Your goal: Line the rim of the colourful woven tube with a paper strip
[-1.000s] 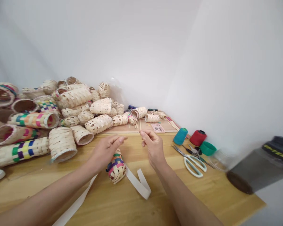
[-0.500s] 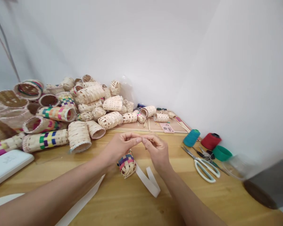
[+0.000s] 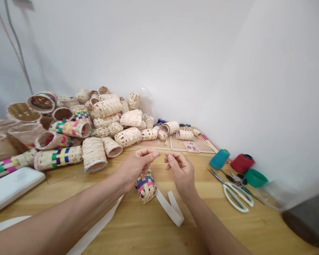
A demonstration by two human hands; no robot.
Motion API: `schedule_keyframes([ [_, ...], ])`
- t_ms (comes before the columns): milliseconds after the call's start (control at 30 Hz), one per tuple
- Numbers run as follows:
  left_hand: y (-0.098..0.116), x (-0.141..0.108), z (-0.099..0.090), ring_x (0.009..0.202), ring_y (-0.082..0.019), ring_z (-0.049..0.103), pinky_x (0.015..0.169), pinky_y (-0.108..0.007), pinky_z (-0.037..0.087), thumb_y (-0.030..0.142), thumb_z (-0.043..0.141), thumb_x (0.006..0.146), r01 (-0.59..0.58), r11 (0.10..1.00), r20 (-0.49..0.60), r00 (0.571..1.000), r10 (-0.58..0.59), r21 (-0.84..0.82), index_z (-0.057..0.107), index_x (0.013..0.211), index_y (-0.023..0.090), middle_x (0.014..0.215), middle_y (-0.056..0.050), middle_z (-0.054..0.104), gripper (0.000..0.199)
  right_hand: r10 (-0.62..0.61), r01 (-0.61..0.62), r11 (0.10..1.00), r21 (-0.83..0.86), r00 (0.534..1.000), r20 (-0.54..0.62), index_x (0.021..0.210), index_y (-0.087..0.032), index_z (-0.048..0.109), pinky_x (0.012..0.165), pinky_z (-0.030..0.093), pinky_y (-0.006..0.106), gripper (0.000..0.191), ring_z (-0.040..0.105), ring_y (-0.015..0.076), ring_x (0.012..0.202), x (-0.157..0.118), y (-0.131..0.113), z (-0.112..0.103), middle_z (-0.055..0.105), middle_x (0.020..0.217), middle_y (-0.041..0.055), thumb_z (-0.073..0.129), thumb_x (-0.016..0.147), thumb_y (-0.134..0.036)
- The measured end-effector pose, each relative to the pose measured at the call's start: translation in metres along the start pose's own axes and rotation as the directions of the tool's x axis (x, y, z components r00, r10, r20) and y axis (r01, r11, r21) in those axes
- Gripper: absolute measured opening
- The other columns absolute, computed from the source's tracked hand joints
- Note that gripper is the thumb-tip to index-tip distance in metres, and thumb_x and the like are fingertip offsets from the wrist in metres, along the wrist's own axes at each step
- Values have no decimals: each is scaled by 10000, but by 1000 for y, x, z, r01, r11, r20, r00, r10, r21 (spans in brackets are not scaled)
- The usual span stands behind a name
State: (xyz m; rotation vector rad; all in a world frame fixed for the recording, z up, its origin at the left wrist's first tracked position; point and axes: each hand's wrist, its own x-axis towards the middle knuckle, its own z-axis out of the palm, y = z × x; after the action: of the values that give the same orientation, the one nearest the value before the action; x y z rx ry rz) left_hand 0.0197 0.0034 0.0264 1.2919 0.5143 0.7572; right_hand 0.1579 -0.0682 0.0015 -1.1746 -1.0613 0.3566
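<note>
My left hand (image 3: 140, 163) is raised above the table with thumb and forefinger pinched together; whatever is between them is too small to make out. Just to its right, a small gap away, my right hand (image 3: 180, 170) is pinched in the same way, and what it holds cannot be seen either. Beneath my left hand lies a small woven basket (image 3: 146, 186) with coloured bands, its upper part partly hidden by the hand. A white ribbon (image 3: 168, 209) runs from beside the basket and folds back on itself near my right wrist. More white strip (image 3: 101, 225) passes below my left forearm.
Woven baskets (image 3: 94, 156) are heaped at the left and back. A white box-like device (image 3: 14, 187) lies at the left edge. On the right are white-handled scissors (image 3: 238, 198), a blue spool (image 3: 219, 159), a red spool (image 3: 242, 163), a green ring (image 3: 256, 177) and a clear container (image 3: 272, 194).
My hands were touching at the fingertips and have now parted slightly, the right one moving to the right. The whole view has shifted a little.
</note>
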Motion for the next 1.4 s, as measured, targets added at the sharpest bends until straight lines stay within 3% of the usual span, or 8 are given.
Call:
schedule_keyframes([
  [233, -5, 0, -1, 437, -38, 268, 424, -194, 174, 468, 727, 700, 9, 999, 17, 1000, -10, 47, 612, 734, 147, 539, 66, 433, 342, -3, 3, 998, -64, 1000, -4, 841, -191, 702, 498, 397, 229, 196, 477, 97, 527, 0, -2, 1, 647, 718, 1, 664, 775, -372],
  [633, -10, 0, -2, 456, -49, 229, 445, -216, 138, 513, 746, 665, 45, 994, 13, 999, -46, 100, 618, 741, 145, 516, 69, 371, 397, -13, 15, 996, -89, 1000, 23, 724, -186, 605, 467, 351, 211, 210, 445, 89, 506, -1, -3, 0, 563, 631, -27, 630, 794, -383],
  [900, -8, 0, 0, 453, -47, 225, 440, -216, 139, 528, 739, 661, 45, 994, 18, 999, -47, 103, 614, 725, 149, 510, 69, 374, 404, -42, 51, 991, -127, 996, 75, 762, -198, 558, 486, 378, 211, 203, 463, 98, 512, -3, -3, -1, 506, 608, -46, 558, 847, -382],
  [1400, -9, 1, -3, 443, -46, 255, 430, -201, 156, 483, 714, 710, 23, 995, 19, 1000, -24, 94, 567, 712, 153, 525, 68, 403, 361, -52, 51, 997, -65, 998, -26, 803, -188, 550, 538, 443, 220, 241, 507, 94, 546, 4, 3, -5, 523, 693, -30, 536, 871, -420],
])
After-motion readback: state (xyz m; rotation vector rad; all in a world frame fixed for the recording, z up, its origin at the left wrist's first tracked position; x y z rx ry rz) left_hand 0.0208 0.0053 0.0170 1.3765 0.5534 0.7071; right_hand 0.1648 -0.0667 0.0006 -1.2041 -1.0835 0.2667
